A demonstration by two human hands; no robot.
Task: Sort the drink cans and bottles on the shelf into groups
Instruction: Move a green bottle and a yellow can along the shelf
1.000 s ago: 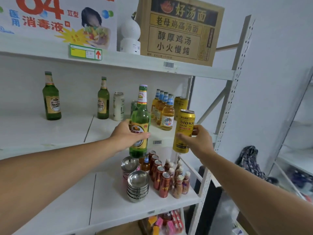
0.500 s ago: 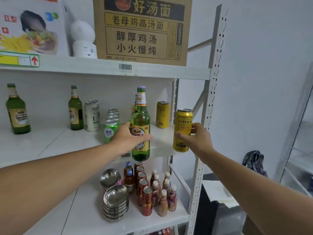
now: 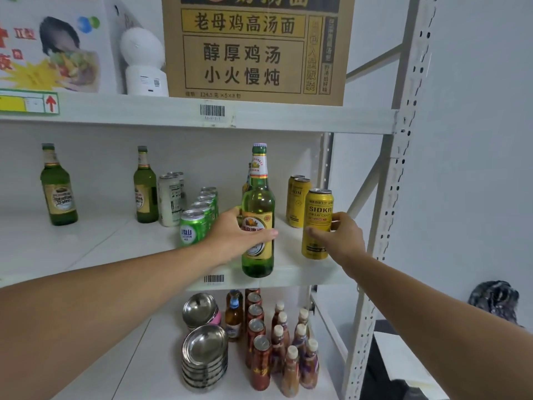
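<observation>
**Middle shelf: sorting partly done, two items in hand**

Both held items now sit lower and nearer the shelf front than half a second ago; the yellow can has closed on its matching group.

The left hand (image 3: pixel 233 235) wraps thumb and fingers round the label of a tall green glass beer bottle with a gold label (image 3: pixel 258 223), whose base is at the front lip of the white metal middle shelf (image 3: pixel 291 274); whether it rests there cannot be told. The right hand (image 3: pixel 341 236) grips a yellow aluminium can marked SIDKR (image 3: pixel 317 223) from its right side, just in front of two matching yellow cans (image 3: pixel 298 202).

Progress, as judged: a row of green cans (image 3: pixel 202 215) stands front to back, already grouped. Two dark green glass bottles with cream labels (image 3: pixel 57 189) stand well apart, with white cans (image 3: pixel 170 199) beside the nearer one, so the bottles remain unsorted.

Materials: smooth glass with tapering necks; thin-walled cylindrical cans with ring-pull lids; matt painted shelf boards.
</observation>
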